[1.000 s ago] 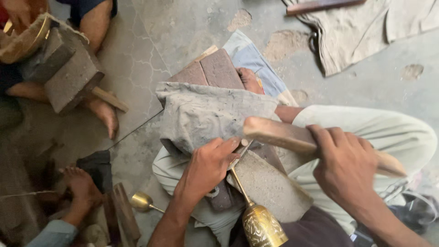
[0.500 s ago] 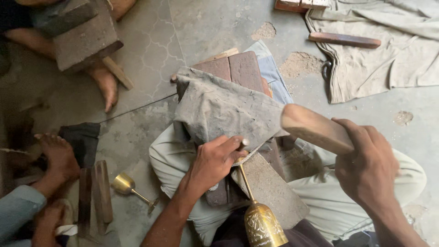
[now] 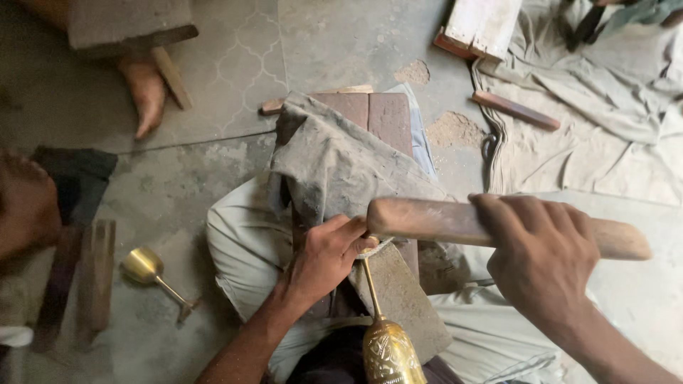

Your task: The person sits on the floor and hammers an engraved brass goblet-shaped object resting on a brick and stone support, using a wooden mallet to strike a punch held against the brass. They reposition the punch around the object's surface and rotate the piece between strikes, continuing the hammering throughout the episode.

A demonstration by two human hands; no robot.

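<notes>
A brass goblet [image 3: 388, 341] is pinched by the left hand [image 3: 324, 259] at its foot on a slab [image 3: 398, 299], a mallet [image 3: 441, 220] is gripped tight in the right hand [image 3: 533, 256] over it, and a square blow seems called for next

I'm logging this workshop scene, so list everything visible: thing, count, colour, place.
brass goblet: one, gold, upside down on its stem under the left hand
wooden mallet: one, brown, in the right hand
grey cloth: one, draped over the block
brick blocks: two, reddish, behind the cloth
second goblet: one, gold, on its side on the floor at left
wood stick: one, brown, on the beige sheet
beige sheet: one, top right
another person's foot: one, top left
left hand: gripping the goblet's base
right hand: gripping the mallet
</notes>
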